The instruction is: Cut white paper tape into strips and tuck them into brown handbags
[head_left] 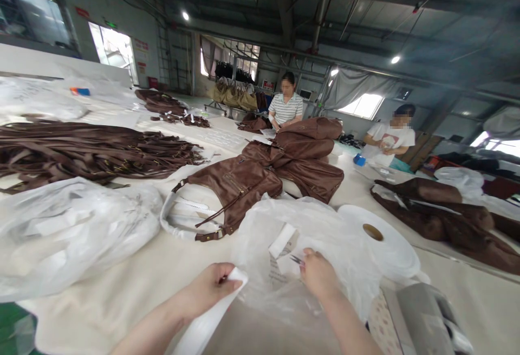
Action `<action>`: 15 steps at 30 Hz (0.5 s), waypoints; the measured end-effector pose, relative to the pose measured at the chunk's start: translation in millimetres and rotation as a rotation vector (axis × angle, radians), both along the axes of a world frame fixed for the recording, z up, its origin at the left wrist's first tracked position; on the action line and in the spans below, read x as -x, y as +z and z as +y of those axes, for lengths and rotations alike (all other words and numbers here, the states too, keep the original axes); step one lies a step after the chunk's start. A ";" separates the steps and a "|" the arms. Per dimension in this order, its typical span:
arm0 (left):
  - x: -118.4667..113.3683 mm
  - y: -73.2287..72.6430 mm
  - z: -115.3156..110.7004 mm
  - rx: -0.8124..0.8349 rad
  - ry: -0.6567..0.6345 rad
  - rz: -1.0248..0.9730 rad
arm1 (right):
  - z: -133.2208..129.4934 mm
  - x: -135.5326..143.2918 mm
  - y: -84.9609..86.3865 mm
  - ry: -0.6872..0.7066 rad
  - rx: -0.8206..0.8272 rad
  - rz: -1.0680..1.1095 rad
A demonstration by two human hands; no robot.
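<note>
My left hand (213, 289) pinches the end of a white strip (211, 320), which runs down toward the bottom edge of the view. In my right hand (319, 273) is a pair of thread snips (297, 259), its pointed tips showing to the left of my fingers. Under and behind both hands spreads a clear plastic bag (260, 236) with printed text and white pieces on it. A large white roll (392, 241) with a brown core lies right of my right hand. Beyond the plastic lies a brown handbag (239, 184), its strap partly wrapped in white.
Brown straps (89, 152) are heaped at left, behind a bulging plastic bag (81, 236). More brown bags (309, 149) are piled ahead; others (439, 214) lie at right. A grey tape dispenser-like object (426, 311) sits bottom right. Two people (286, 107) stand across the table.
</note>
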State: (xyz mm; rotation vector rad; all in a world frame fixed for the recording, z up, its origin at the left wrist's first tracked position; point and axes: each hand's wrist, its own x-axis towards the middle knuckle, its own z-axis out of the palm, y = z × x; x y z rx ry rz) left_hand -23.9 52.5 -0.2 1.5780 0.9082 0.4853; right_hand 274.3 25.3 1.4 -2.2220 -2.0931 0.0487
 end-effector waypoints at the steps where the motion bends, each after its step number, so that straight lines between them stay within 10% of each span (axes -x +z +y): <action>1: 5.6 4.6 -3.5 -0.011 0.012 0.000 | -2.6 -0.4 1.9 -0.024 -0.019 0.007; 9: -0.2 25.3 -45.3 -0.036 -0.037 -0.201 | -74.7 92.6 10.3 0.075 -0.060 0.946; 15: -26.5 20.5 -49.5 -0.137 -0.088 -0.234 | -83.5 107.7 15.5 -0.146 -0.138 1.116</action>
